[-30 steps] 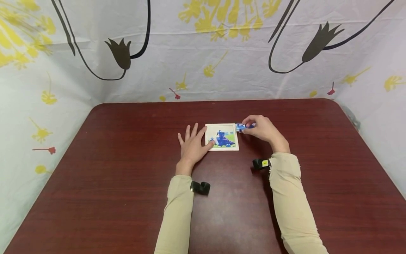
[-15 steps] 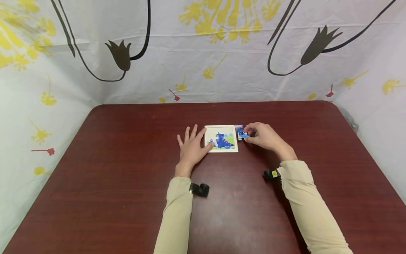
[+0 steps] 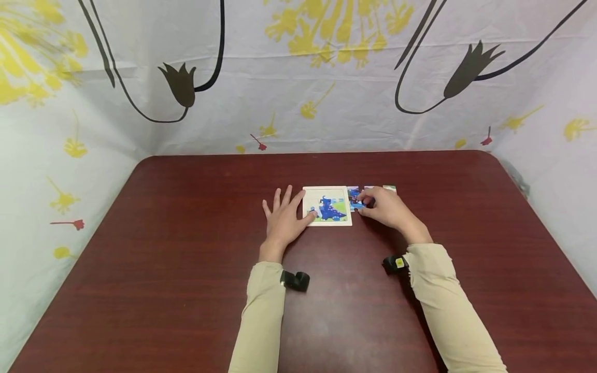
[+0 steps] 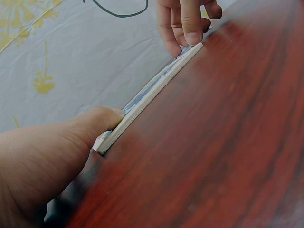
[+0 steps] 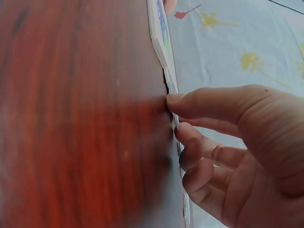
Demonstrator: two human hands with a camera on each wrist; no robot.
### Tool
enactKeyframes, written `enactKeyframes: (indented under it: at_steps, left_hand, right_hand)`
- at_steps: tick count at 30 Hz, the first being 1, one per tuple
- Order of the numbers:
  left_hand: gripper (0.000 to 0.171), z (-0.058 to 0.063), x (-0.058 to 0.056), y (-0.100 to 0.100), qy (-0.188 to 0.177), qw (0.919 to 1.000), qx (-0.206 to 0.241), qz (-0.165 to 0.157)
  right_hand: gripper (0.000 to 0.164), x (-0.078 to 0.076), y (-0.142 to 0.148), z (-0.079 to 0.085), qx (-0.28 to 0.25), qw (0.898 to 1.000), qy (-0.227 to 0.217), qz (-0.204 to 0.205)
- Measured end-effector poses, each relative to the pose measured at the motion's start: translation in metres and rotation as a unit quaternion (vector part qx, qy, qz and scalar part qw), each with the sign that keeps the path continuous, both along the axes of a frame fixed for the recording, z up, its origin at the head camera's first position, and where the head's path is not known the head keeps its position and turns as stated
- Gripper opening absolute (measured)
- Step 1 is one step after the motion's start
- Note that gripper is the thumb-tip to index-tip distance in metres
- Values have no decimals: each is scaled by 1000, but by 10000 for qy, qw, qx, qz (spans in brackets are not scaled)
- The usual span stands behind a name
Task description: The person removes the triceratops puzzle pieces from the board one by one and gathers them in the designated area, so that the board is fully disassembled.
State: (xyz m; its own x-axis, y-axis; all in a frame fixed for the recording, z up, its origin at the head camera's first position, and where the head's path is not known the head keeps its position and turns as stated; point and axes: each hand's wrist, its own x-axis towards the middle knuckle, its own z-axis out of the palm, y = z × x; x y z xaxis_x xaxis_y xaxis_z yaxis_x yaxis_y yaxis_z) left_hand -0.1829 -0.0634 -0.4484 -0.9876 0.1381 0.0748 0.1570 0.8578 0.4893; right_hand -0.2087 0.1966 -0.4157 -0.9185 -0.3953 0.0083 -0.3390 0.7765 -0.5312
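A square jigsaw puzzle board [image 3: 327, 189] with a pale raised border lies on the table, part of its blue dinosaur picture in place and its upper left bare. My left hand [image 3: 283, 224] rests at the board's left side, fingers spread and thumb over the lower left corner. The left wrist view shows that thumb [image 4: 102, 121] on the border. Just right of the board, my right hand [image 3: 389, 210] pinches a blue jigsaw piece [image 3: 356, 205] between thumb and fingers. In the right wrist view its thumb [image 5: 209, 102] meets the thin edge of the pieces.
Other jigsaw pieces lie by the right hand, including a blue one [image 3: 353, 190] and a green-edged one [image 3: 389, 187], partly hidden by the hand. The dark red wooden table [image 3: 186, 233] ends at a patterned cloth [image 3: 354, 124] behind.
My right hand has moved slightly toward the front along the board's right side, bringing the blue piece below another one. More pieces show behind it. The left hand stays on the board.
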Motion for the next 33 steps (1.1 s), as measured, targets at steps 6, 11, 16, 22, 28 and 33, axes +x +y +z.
enactKeyframes:
  at_steps: [6,11,16,22,28,33]
  left_hand:
    - [69,0,-1,-1,-95,9999,-45,24]
    - [69,-1,-1,-2,-136,9999,-74,26]
    - [69,0,-1,-1,-71,10000,-35,19]
    - [69,2,-2,-1,-66,10000,30,-6]
    - [69,2,-2,-1,-77,10000,32,11]
    - [69,1,-2,-2,-93,10000,23,12]
  right_hand:
    - [26,2,-3,0,-151,9997,12,-191]
    - [23,3,-4,-2,-261,9991,-31,-325]
    - [22,2,-4,-3,-230,9990,-6,-389]
    - [22,2,-4,-1,-250,9988,-31,-422]
    - [23,1,-5,0,-254,9989,-28,-395]
    - [24,2,-6,-1,-222,9989,-28,-405]
